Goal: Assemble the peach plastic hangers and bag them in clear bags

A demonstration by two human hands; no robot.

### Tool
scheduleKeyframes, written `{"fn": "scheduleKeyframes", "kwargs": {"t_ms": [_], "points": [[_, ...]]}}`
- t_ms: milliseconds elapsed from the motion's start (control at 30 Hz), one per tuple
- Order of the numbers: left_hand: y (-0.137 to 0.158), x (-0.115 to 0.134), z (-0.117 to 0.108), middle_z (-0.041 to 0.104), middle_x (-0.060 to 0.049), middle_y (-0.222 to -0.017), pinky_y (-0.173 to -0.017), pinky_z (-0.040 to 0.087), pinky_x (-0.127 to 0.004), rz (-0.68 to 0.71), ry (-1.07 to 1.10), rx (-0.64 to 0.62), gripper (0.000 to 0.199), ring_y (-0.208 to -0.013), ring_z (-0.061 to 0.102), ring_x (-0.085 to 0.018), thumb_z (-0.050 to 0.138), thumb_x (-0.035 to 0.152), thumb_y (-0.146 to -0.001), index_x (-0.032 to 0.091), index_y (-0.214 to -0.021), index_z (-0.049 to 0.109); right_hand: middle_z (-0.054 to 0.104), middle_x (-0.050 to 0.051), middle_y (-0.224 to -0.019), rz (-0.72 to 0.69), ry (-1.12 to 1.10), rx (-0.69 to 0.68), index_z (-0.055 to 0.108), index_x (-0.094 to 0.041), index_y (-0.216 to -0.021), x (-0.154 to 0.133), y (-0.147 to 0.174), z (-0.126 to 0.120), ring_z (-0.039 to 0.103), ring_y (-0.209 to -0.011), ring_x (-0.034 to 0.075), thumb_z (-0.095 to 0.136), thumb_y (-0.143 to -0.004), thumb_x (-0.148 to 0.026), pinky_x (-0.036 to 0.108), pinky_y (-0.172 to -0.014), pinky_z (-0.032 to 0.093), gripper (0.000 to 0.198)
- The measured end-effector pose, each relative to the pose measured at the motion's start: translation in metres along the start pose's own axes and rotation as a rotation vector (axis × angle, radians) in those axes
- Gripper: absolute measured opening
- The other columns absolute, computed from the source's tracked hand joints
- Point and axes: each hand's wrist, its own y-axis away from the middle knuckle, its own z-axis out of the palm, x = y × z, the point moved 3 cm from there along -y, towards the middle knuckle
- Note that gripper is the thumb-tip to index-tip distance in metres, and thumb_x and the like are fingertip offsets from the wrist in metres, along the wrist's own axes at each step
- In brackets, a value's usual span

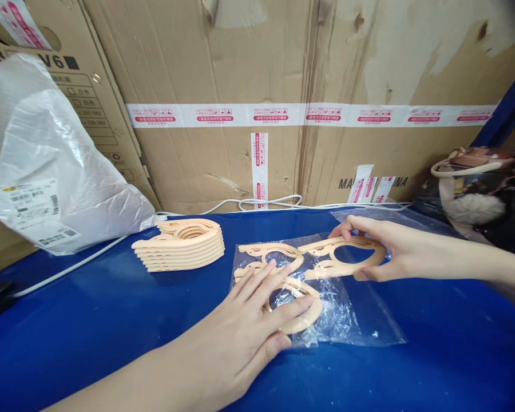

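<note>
My left hand [244, 320] lies with fingers spread over a peach plastic folding hanger [302, 325], pressing on the clear plastic bag [341, 317] around it. Another folded hanger [296, 257] lies just behind, beneath the film. At the bag's right side, my right hand [381, 246] grips a third hanger [332, 270] by its rounded end, thumb in front and fingers behind. Its two arm ends point left, towards the bagged hangers; whether they are inside the film is hard to tell. To the left stands a neat stack of matching hangers [182, 254].
Large cardboard boxes [223, 166] wall off the back of the blue table [146, 320]. A white parcel bag [64, 166] leans at the left. Along the back runs a white cable [270, 201]. A dark bag with a fluffy pompom [476, 207] sits at the right.
</note>
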Motion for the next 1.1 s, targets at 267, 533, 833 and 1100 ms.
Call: {"fn": "scheduleKeyframes", "kwargs": {"t_ms": [267,533,833,1100], "points": [[-0.003,0.000,-0.006,0.018,0.001,-0.158,-0.112,0.023,-0.057,0.030,0.022,-0.064,0.049,-0.144,0.016,-0.030,0.039,0.030,-0.099,0.041,-0.146,0.027,0.059,0.004,-0.102,0.118,-0.225,-0.210,0.039,-0.023,-0.088,-0.002,-0.007,0.018,0.061,-0.084,0.020,0.066,-0.078,-0.043,0.032,-0.070,0.052,0.035],[0.002,0.000,-0.001,0.022,-0.003,-0.157,-0.114,0.026,-0.048,-0.024,0.049,-0.003,0.054,-0.144,0.018,-0.024,0.036,0.042,-0.100,0.028,-0.150,0.021,0.063,0.007,-0.111,0.095,-0.311,-0.082,0.039,-0.023,-0.090,-0.005,-0.010,0.044,0.063,-0.097,0.026,0.065,-0.081,-0.043,0.038,-0.077,0.051,0.034],[0.001,-0.021,-0.034,0.070,-0.011,-0.094,-0.069,0.053,-0.038,-0.308,-0.370,0.163,0.036,-0.084,0.068,-0.027,0.028,0.022,-0.096,0.017,-0.105,0.063,0.063,0.010,-0.107,0.073,-0.038,-0.085,0.047,-0.021,-0.108,0.004,-0.005,0.047,0.060,-0.094,0.026,0.063,-0.081,-0.045,0.043,-0.078,0.050,0.040],[0.004,-0.031,-0.033,0.071,-0.010,-0.072,-0.044,0.039,-0.028,-0.510,-0.580,-0.063,0.031,-0.058,0.069,-0.028,0.035,0.012,-0.088,0.017,-0.086,0.065,0.064,0.008,-0.113,0.045,-0.240,0.043,0.045,-0.022,-0.105,-0.005,-0.016,0.055,0.063,-0.098,0.023,0.065,-0.083,-0.036,0.042,-0.085,0.051,0.033]]}}
